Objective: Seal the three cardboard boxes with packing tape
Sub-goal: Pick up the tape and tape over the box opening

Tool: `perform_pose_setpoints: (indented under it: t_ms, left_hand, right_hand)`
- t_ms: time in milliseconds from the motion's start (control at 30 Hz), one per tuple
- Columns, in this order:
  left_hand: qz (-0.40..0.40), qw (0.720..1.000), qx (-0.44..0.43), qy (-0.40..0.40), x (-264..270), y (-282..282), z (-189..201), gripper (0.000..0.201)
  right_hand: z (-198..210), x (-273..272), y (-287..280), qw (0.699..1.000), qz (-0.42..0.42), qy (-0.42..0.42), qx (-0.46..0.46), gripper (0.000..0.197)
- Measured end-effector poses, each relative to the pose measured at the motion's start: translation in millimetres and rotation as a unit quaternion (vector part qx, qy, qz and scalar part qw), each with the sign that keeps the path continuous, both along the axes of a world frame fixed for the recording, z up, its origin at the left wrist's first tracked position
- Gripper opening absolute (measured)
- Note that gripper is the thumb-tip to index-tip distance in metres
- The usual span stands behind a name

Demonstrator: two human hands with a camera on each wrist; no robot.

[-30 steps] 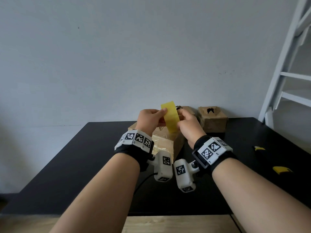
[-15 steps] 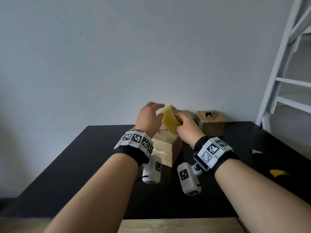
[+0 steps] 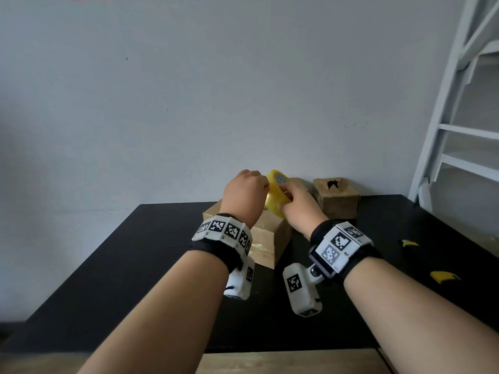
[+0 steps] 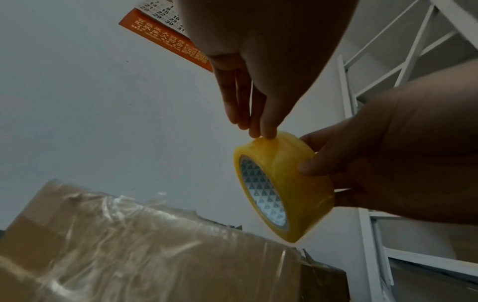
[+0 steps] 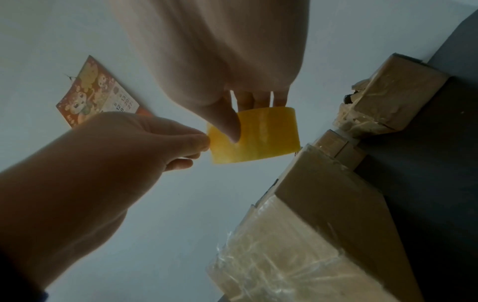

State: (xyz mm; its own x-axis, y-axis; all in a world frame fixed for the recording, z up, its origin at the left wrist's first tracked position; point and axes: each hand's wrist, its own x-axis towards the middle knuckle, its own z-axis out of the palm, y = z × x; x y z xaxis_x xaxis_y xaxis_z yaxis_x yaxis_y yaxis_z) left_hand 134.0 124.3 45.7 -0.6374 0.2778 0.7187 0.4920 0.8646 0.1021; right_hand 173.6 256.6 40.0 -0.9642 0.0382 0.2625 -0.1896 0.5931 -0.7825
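Note:
A yellow roll of packing tape (image 3: pixel 275 194) hangs in the air above the nearest cardboard box (image 3: pixel 270 238), which is wrapped in clear tape. My right hand (image 4: pixel 323 161) grips the roll (image 4: pixel 279 183), thumb on its outer face (image 5: pixel 258 139). My left hand (image 4: pixel 260 131) reaches down from above, and its fingertips pinch the tape at the roll's top rim. A small box (image 5: pixel 341 149) stands behind the near one. A third box (image 3: pixel 336 197) with a torn top stands at the back right.
The boxes stand on a black table (image 3: pixel 135 265) against a pale wall. Two yellow-and-black objects (image 3: pixel 442 275) lie at the table's right. A white ladder-like frame (image 3: pixel 459 130) stands at the right, and a calendar (image 5: pixel 98 96) hangs on the wall.
The roll has tilted, so its patterned core now faces up. My left hand lifted its fingers off the roll half a second ago and now has them on its rim again.

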Motion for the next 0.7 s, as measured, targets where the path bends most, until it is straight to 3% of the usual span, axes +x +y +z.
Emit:
perform_pose_setpoints:
  t_ms: [200,367,500,600,700]
  left_hand:
    - [0.016,0.993,-0.113,0.002,5,5,4,0.015]
    - [0.01,0.993,-0.117,-0.022,4,6,2,0.008]
    - [-0.013,0.995,-0.062,-0.074,7,1,5,0.01]
    - [-0.033,0.988,0.019,-0.151,6,-3,10,0.014]
    - [-0.063,0.974,0.124,-0.178,5,-7,8,0.005]
  right_hand:
    - [1,5,2,0.999,0.016,0.019,0.02,0.039]
    - [-5,5,1,0.999,0.044,0.002,0.016,0.042]
    - [-6,-2,3,0.999,0.043,-0.005,0.02,0.045]
    - [-6,-5,6,0.998,0.043,-0.013,0.039,0.047]
    - [-4,-7,8,0.998,0.037,-0.012,0.039,0.045]
